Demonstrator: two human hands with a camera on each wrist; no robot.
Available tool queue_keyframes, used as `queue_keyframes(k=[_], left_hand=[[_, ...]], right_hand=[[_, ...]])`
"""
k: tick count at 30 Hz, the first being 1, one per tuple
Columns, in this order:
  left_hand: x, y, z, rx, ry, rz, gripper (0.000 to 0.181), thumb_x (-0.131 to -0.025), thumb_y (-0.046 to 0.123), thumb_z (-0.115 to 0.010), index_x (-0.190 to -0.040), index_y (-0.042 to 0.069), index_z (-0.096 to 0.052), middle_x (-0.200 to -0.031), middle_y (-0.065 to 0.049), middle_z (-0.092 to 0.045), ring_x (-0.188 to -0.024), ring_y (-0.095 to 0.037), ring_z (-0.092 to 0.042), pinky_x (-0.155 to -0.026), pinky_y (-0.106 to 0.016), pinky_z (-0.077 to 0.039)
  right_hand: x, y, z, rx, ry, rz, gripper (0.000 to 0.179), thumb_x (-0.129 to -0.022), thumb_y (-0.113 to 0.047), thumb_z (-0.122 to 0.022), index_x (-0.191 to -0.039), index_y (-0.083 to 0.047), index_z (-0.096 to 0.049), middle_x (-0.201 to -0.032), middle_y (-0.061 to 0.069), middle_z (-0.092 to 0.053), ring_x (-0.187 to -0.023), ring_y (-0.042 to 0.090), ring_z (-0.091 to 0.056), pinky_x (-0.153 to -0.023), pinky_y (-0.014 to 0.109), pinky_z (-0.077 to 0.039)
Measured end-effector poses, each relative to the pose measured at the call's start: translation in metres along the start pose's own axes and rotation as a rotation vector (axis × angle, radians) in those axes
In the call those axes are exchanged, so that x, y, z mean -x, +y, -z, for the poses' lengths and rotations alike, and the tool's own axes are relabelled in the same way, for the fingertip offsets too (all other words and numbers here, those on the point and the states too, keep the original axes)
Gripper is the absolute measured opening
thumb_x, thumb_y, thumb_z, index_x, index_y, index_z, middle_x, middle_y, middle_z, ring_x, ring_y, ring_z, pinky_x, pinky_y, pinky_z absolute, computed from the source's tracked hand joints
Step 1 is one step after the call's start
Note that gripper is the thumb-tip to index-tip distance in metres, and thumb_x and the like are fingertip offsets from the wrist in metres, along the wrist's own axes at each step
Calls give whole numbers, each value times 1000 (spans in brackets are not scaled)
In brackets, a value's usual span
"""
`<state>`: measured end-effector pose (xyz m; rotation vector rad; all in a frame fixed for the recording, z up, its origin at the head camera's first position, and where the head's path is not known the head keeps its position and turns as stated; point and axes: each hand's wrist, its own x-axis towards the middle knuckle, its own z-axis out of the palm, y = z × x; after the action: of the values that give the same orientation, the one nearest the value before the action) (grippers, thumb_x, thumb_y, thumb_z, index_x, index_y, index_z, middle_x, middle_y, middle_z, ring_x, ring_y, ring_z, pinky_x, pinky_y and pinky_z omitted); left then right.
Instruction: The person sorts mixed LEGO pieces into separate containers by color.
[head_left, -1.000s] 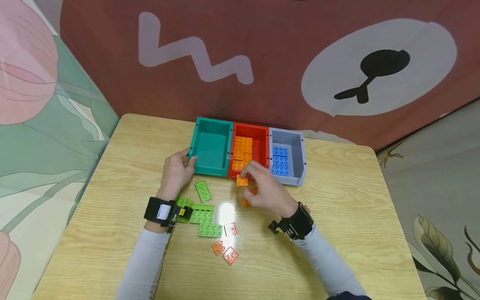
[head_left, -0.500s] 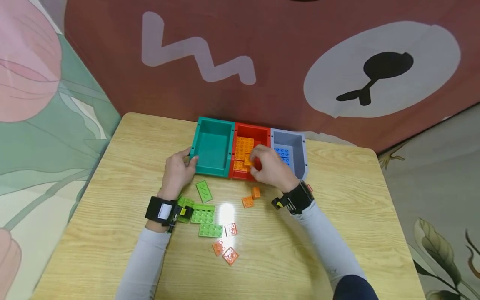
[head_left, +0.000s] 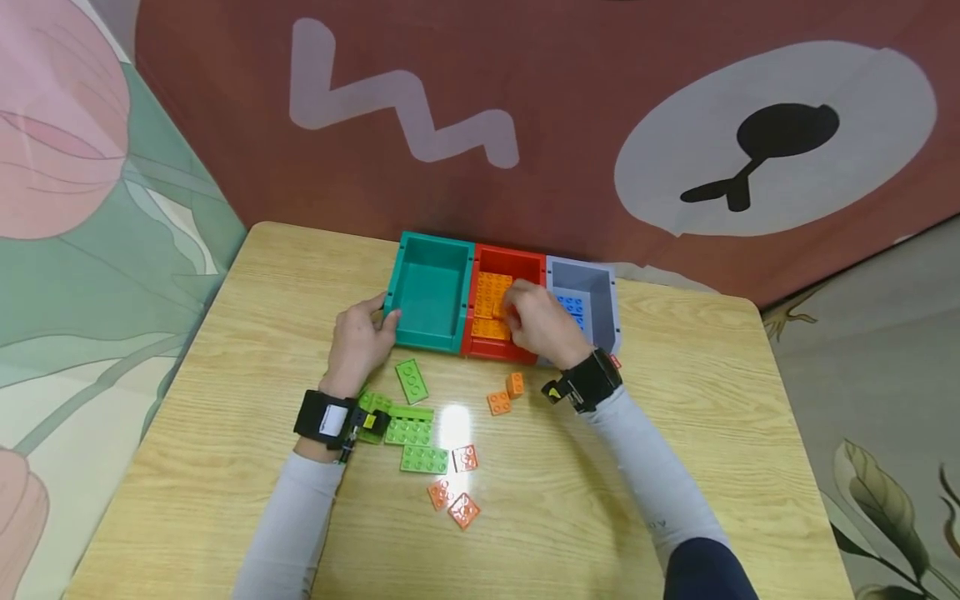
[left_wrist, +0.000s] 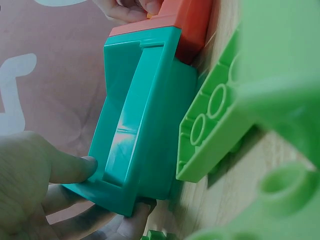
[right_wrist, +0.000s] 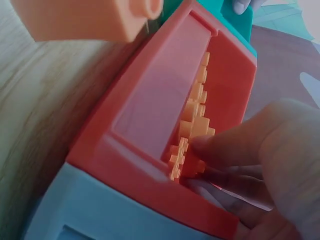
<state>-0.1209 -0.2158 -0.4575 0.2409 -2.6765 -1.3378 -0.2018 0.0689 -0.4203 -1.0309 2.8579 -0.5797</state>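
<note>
My left hand (head_left: 358,346) grips the left end of the teal bin (head_left: 431,283), its thumb over the rim and fingers beneath, as the left wrist view shows. Inside the red bin (head_left: 528,265), my right hand (head_left: 549,323) pinches a small orange brick (right_wrist: 189,161) between thumb and fingers, partly hidden by them. It is at the near right of the orange bricks (head_left: 491,292) laid together along the bin's left side. The teal bin holds nothing.
A grey-blue bin (head_left: 591,283) with blue bricks (head_left: 572,305) joins the red bin's right side. On the wooden table lie several green bricks (head_left: 424,459), two orange bricks (head_left: 499,403) and three translucent red-orange bricks (head_left: 464,510).
My right hand has carried the orange brick from in front of the red bin into it, then shifted slightly farther in. My left hand keeps its grip on the teal bin.
</note>
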Motion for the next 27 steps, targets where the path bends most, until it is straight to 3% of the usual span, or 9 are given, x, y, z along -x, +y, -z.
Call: queue_keyframes(k=[7, 14, 17, 20, 23, 27], left_hand=[[0, 0, 1, 14, -4, 8, 53, -102, 25, -63, -148, 0, -55, -141, -25, -61, -105, -31, -74, -82, -45, -62], [0, 1, -1, 3, 4, 2, 53, -102, 26, -63, -148, 0, -56, -141, -24, -60, -96, -27, -77, -69, -41, -61], [0, 0, -2, 4, 1, 3, 53, -102, 25, -64, -147, -1, -56, -141, -24, -60, -96, -28, -77, -70, -43, -61], [0, 0, -2, 4, -7, 13, 53, -102, 26, -63, -148, 0, -55, -143, -24, -59, -100, -29, -76, -73, -44, -62], [0, 0, -1, 0, -4, 12, 53, -103, 26, -62, -148, 1, -55, -142, -24, -60, -102, -29, -75, -77, -45, -61], [0, -1, -1, -1, 6, -2, 53, -103, 27, -62, -148, 1, -56, -141, -24, -61, -101, -30, -75, -77, -46, -61]], right_hand=[[-1, 0, 0, 34, -11, -2, 17, -90, -2, -73, -106, -3, -74, -101, 6, -63, -89, 23, -62, -86, 34, -60], [1, 0, -1, 38, -13, 19, 17, -90, -1, -71, -107, -3, -74, -100, 6, -63, -89, 23, -61, -85, 33, -59], [12, -8, -2, 56, 50, 73, 17, -92, -3, -70, -108, -3, -75, -104, 6, -65, -93, 22, -62, -89, 34, -59], [35, -30, -7, 5, 95, 184, 16, -92, -4, -70, -107, -4, -75, -108, 6, -69, -99, 21, -64, -93, 35, -58], [65, -56, -21, -84, 15, 284, 18, -93, -12, -71, -110, -9, -75, -112, 1, -71, -104, 15, -65, -93, 31, -57], [98, -79, -44, -134, -172, 294, 31, -92, -26, -72, -122, -17, -72, -120, -6, -70, -110, 9, -63, -96, 29, -55]])
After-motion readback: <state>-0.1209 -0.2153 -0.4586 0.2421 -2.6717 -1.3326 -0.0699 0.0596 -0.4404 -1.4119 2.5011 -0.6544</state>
